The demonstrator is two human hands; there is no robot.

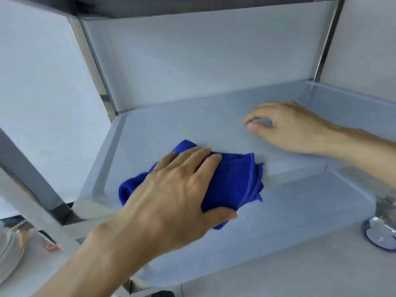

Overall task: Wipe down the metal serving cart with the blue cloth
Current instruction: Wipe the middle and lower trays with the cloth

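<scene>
The metal serving cart's lower shelf (pixel 214 116) fills the view, a grey tray with raised rims. A bunched blue cloth (pixel 233 179) lies on its left middle part. My left hand (pixel 175 189) presses flat on the cloth, fingers spread over it and the thumb hooked round its near edge. My right hand (pixel 287 127) hovers over the right rear of the shelf, empty, fingers loosely curled and apart. An upper shelf (pixel 192 5) of the cart overhangs at the top.
Shiny cart posts stand at the rear left (pixel 94 67), rear right (pixel 325 43) and near left (pixel 27 168). A caster wheel (pixel 381 234) shows at the right edge. Stacked white plates (pixel 8 256) sit at the bottom left. Pale floor lies in front.
</scene>
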